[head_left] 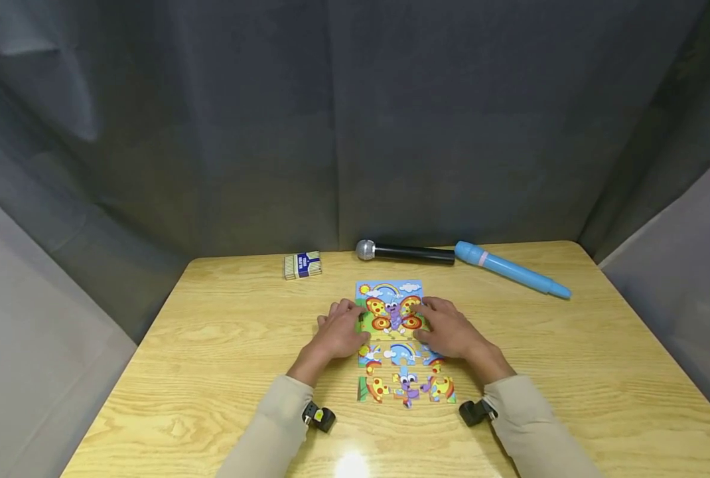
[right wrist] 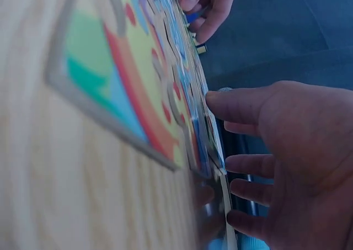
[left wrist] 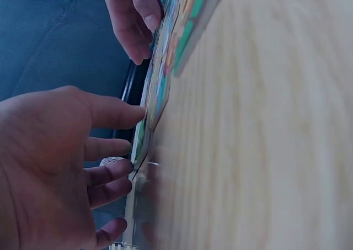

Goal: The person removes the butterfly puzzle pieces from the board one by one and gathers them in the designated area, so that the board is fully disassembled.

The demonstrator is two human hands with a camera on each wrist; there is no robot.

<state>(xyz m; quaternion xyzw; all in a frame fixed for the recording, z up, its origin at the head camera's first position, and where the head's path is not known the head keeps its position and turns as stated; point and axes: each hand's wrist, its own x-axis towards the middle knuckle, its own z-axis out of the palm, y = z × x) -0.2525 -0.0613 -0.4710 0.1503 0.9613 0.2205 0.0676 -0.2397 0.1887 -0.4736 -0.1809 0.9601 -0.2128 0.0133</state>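
Observation:
A square picture board (head_left: 393,315) with a butterfly, a rainbow and a sun lies flat between my two hands. My left hand (head_left: 340,330) is at its left edge, fingertips on the border. At the right edge my right hand (head_left: 452,329) touches the picture with thumb and fingertips. Both wrist views show the thumb and fingers of the left hand (left wrist: 55,156) and the right hand (right wrist: 309,145) extended, not curled round anything. Just below the board lie jigsaw pieces in two rows, an upper one (head_left: 403,353) partly beside my right hand, and a lower one with a purple face piece (head_left: 408,386).
Toward the back of the wooden table (head_left: 212,345) lie a bundle of small sticks with a blue band (head_left: 303,265), a black microphone (head_left: 413,253) with a silver head, and a blue marker-shaped stick (head_left: 510,269). Behind the table hangs a dark curtain (head_left: 259,133).

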